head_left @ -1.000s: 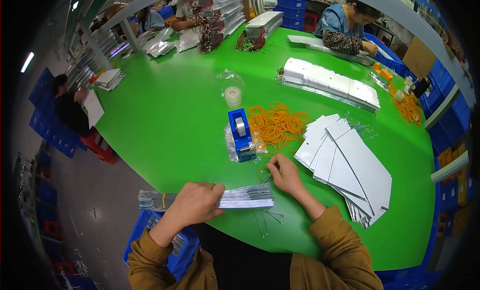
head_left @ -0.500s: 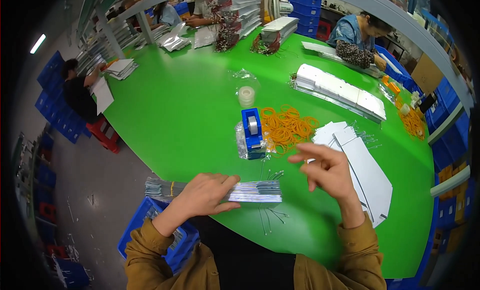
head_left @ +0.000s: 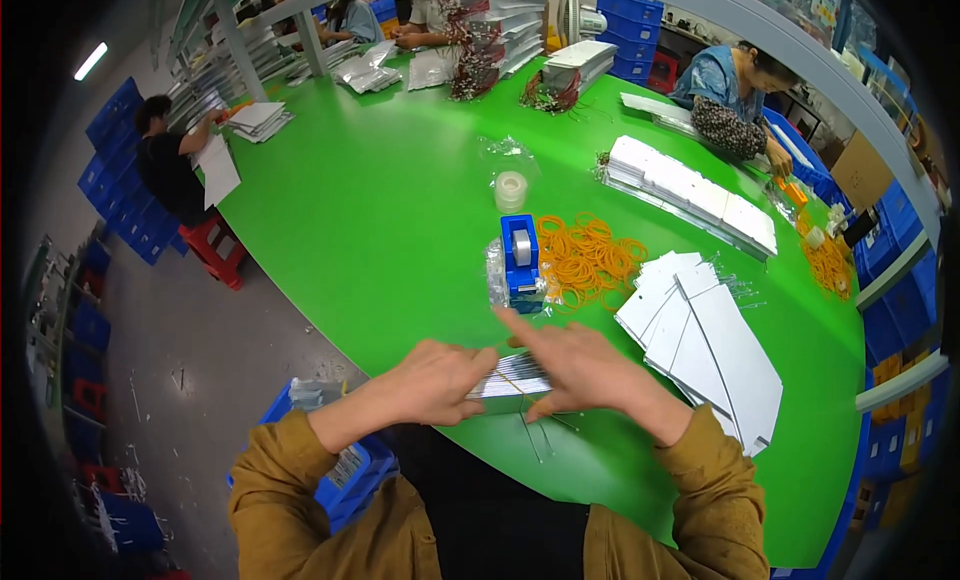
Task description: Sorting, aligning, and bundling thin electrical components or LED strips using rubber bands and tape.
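Right hand [head_left: 585, 368] has moved to the stack [head_left: 508, 377], lying lengthwise left-right.

The left hand [head_left: 437, 382] (fingers curled) points toward two o'clock; the right hand [head_left: 580, 368] spreads thumb [head_left: 544, 406] and forefinger [head_left: 520, 328], the latter toward ten.

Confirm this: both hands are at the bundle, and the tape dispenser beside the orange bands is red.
Not red: the head view shows a blue tape dispenser beside the orange bands. The left hand and right hand are at the bundle.
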Demonstrator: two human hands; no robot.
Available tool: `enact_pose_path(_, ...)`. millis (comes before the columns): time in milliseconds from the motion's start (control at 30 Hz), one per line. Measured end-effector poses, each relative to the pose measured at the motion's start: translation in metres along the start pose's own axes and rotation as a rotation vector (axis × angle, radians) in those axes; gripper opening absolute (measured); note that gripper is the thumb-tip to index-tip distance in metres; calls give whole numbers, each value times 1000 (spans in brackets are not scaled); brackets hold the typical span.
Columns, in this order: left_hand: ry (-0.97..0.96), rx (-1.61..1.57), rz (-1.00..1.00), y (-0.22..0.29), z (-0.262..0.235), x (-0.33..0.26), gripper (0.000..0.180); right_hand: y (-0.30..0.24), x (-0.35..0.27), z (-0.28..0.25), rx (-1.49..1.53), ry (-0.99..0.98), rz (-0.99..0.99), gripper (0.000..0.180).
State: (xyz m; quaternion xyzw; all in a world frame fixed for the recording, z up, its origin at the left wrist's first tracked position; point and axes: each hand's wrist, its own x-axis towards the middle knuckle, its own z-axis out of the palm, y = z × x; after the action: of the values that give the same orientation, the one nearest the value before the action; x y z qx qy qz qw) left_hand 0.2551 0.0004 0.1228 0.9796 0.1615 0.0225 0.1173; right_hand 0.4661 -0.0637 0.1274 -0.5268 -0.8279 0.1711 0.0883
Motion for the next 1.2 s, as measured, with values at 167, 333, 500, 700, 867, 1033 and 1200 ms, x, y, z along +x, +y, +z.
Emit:
enact_pose_path(167,30,-522,-339,4,-35,-36,45,8,-21,-11,438,-18,80,96)
enact_pose_path(333,424,-894,-384,-15,-1,-81,46,-23,-4,-1,596,110,33,68)
enact_pose_path(500,874,-1501,-452,-27,61,-131,51,-59,39,52,557,248,-80,45)
enact_pose_path(700,1008,-2066,-527,-56,172,-251,54,-137,106,158,679,307,-163,37)
enact_pose_path(867,1197,-2083,-713,-48,214,-307,52,-180,145,193,698,120,-146,42)
enact_pose_path(1033,1542,-1462,-1416,-99,212,-396,44,-157,213,201,419,108,-148,45)
enact_pose_path(1200,1342,-529,-1795,-172,299,-510,35,-130,251,250,-219,168,-227,51)
